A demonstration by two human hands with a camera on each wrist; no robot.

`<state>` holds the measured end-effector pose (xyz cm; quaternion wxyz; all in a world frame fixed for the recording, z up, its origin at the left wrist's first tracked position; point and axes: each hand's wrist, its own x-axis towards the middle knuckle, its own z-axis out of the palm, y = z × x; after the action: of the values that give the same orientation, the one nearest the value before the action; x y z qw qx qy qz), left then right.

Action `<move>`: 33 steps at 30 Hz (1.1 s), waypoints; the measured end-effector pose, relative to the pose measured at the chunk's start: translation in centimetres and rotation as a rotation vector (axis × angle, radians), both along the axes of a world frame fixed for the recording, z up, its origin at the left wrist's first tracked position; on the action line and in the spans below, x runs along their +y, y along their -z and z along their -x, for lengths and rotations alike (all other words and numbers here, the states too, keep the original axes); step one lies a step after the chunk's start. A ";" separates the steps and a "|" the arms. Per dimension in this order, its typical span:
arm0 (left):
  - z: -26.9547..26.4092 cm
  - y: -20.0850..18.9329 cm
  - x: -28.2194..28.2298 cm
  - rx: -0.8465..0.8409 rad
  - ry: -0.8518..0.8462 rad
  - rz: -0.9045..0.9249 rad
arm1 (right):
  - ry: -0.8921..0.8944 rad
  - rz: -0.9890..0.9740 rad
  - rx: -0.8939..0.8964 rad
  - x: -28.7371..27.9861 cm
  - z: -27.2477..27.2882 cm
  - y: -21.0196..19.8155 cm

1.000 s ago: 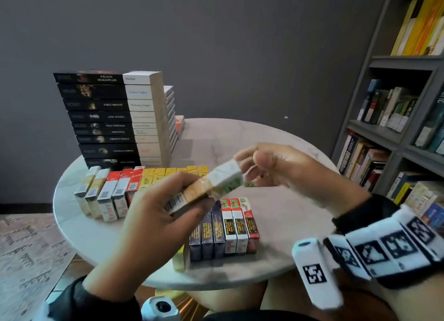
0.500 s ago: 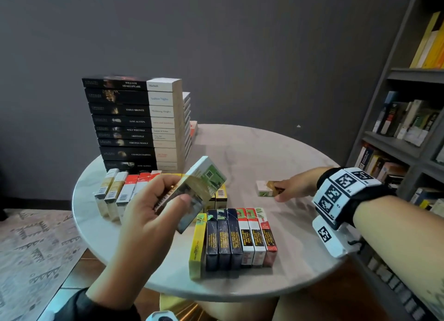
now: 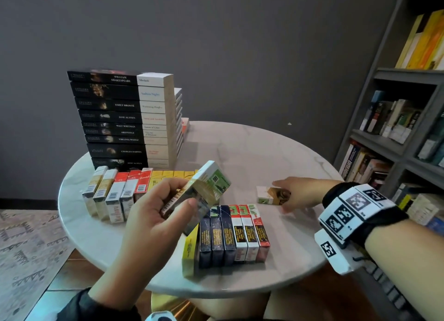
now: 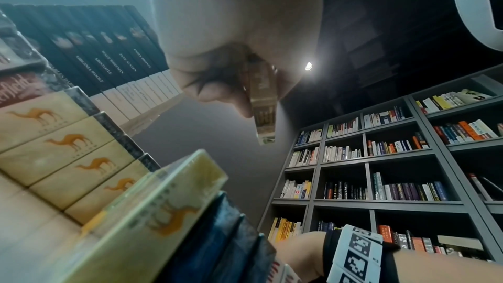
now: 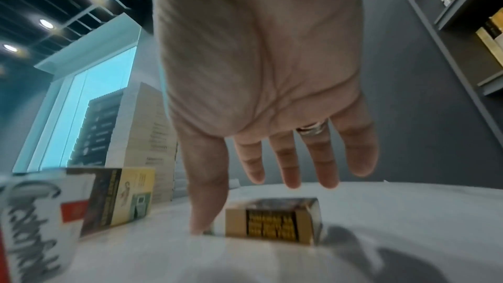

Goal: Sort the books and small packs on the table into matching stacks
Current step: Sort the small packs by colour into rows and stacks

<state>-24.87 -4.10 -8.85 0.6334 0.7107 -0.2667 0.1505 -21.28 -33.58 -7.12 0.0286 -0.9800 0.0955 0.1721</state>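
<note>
While left hand [image 3: 153, 215] grips a pack [image 3: 204, 188], right hand [image 3: 298, 195] hangs spread over flat pack [image 3: 270, 195]: light, stiff, likely slick; pinch its long sides.

Glossy film-wrapped card packs [image 3: 236, 234] on a smooth, pale stone-look table [image 3: 252, 152] — paperbacks' [image 3: 115, 119] spines matt.

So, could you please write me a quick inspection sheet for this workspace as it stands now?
Surface: round pale table.
Job's things: book stack at rear left; far row of packs; near row of packs; gold pack lying alone at right.
Clutter: nothing seen.
Grippers: left hand grips a few packs above the rows; right hand, fingers straight, thumb beside the gold pack.
Cables: nothing seen.
Surroundings: grey wall, bookshelf at right, rug at left.
</note>
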 end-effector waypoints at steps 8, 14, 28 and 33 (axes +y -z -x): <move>-0.1 0.1 0.1 0.076 0.028 0.080 | 0.007 0.074 -0.008 0.2 2.0 0.6; 0.0 0.5 -0.7 0.255 0.103 0.241 | 0.127 -0.524 -0.383 0.1 6.0 -1.8; 0.4 0.0 -2.6 0.505 0.285 0.352 | 0.387 -1.059 -0.646 5.2 9.6 5.8; 0.5 0.6 -2.7 0.445 0.293 0.262 | 0.252 -0.882 -0.568 5.7 10.0 5.2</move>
<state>-25.37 -6.79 -9.48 0.7775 0.5923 -0.1996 -0.0689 -31.31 -27.89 -12.37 0.4825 -0.8639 0.1196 -0.0808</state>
